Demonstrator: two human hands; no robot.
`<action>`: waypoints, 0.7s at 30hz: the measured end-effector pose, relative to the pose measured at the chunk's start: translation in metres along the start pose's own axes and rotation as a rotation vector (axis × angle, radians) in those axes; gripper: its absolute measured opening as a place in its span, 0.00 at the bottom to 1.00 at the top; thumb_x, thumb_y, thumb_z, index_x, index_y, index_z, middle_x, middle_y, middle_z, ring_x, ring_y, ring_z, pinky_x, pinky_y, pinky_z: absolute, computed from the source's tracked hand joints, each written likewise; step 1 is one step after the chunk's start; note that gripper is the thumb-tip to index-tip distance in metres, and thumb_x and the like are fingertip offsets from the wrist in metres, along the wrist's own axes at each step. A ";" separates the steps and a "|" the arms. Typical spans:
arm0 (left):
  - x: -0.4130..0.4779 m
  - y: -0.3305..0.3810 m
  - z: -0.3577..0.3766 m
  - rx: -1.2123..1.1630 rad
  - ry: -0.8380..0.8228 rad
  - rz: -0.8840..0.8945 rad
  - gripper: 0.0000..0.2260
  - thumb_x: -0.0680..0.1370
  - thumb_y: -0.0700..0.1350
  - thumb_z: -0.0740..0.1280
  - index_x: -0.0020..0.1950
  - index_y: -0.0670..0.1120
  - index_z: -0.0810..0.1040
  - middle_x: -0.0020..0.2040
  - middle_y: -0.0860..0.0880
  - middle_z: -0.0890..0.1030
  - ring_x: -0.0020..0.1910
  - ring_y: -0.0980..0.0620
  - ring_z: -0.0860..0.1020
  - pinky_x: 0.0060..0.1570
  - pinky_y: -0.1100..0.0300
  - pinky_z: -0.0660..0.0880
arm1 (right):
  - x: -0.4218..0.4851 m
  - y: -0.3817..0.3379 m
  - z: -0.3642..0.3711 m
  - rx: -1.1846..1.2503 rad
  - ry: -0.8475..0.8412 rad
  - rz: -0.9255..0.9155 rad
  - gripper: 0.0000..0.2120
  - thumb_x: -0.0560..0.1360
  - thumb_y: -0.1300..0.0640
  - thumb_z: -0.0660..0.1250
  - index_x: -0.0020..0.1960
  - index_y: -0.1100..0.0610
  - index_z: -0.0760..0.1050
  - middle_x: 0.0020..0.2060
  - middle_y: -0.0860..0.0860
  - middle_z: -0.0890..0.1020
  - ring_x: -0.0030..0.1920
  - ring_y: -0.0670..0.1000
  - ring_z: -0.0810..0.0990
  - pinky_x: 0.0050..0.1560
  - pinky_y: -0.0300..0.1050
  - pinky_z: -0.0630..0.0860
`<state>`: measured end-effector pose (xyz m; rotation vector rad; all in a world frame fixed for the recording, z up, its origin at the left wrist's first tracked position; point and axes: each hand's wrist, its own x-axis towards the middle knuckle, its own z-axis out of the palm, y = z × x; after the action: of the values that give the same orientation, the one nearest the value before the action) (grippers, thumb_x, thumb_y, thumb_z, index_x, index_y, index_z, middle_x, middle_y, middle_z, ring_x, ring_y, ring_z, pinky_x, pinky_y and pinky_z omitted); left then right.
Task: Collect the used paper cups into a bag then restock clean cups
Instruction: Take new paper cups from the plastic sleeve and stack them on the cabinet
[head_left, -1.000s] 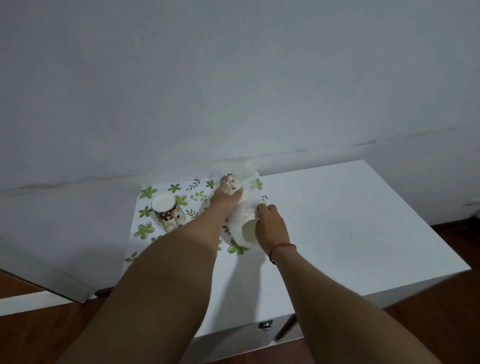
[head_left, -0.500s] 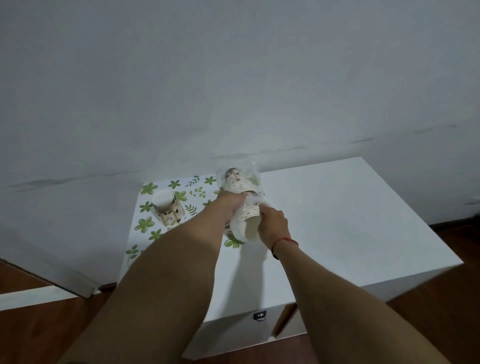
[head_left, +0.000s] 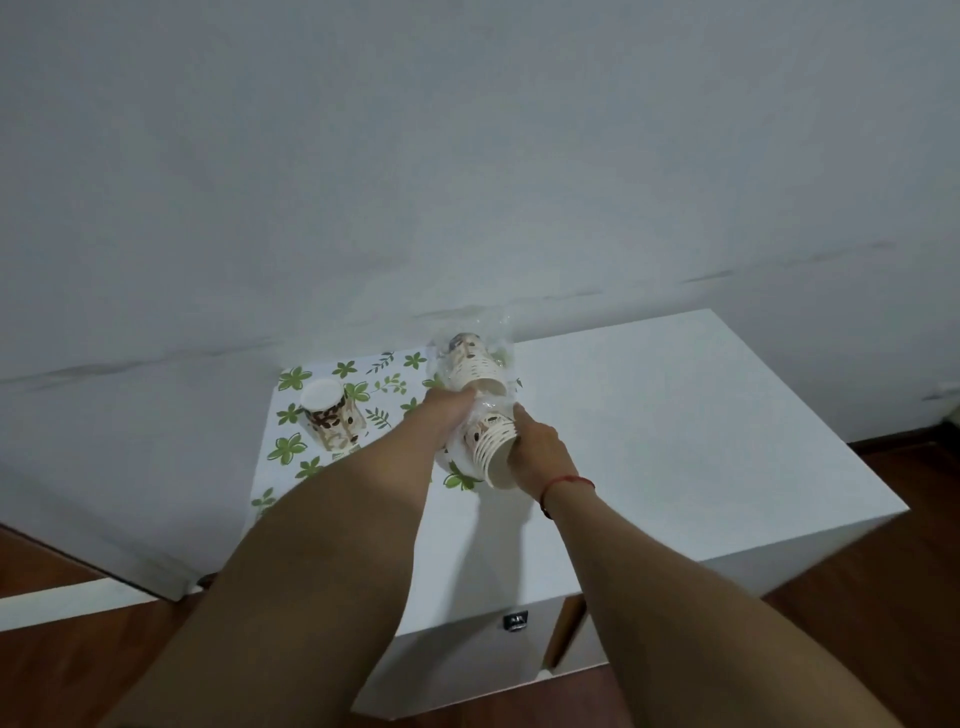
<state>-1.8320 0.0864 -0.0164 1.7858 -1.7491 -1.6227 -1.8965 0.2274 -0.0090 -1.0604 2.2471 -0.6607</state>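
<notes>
Cups (head_left: 491, 449) farther out, right hand (head_left: 537, 452); sleeve (head_left: 500, 349), left hand (head_left: 449, 410).

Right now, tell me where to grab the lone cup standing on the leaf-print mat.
Take the lone cup by its side wall, just under the rim, coming from the near side. It stands upright, mouth up, and widens toward the top, so a grip under the rim should not slip.

Both bare forearms reached forward and drew close together. The left hand (head_left: 451, 413) curled its fingers round the plastic-wrapped cups (head_left: 470, 366). The right hand (head_left: 537, 452), a red string (head_left: 569, 482) at its wrist, gripped the nearer stack of cups (head_left: 491, 451) just beside the left.
</notes>
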 end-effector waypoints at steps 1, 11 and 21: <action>-0.007 0.000 -0.001 0.029 0.008 0.002 0.35 0.73 0.61 0.64 0.73 0.41 0.66 0.65 0.40 0.77 0.60 0.39 0.79 0.59 0.47 0.78 | -0.001 -0.002 -0.002 -0.004 -0.018 0.002 0.28 0.78 0.64 0.52 0.77 0.54 0.55 0.67 0.62 0.71 0.66 0.62 0.71 0.64 0.51 0.70; -0.072 -0.036 -0.014 0.278 0.265 0.058 0.33 0.73 0.67 0.60 0.64 0.41 0.74 0.55 0.41 0.82 0.46 0.41 0.84 0.33 0.57 0.81 | -0.028 -0.011 -0.015 0.162 -0.201 0.019 0.25 0.78 0.48 0.55 0.71 0.57 0.64 0.68 0.57 0.71 0.66 0.58 0.71 0.63 0.50 0.69; -0.092 -0.050 0.006 -0.203 0.153 -0.004 0.16 0.77 0.48 0.67 0.58 0.38 0.76 0.57 0.41 0.81 0.48 0.43 0.83 0.28 0.61 0.77 | -0.040 0.008 -0.006 0.360 -0.140 0.163 0.31 0.72 0.41 0.66 0.66 0.57 0.61 0.58 0.54 0.73 0.53 0.54 0.74 0.56 0.51 0.78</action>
<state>-1.7809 0.1772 -0.0038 1.7677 -1.4609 -1.5562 -1.8835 0.2653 0.0017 -0.7155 1.9733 -0.8522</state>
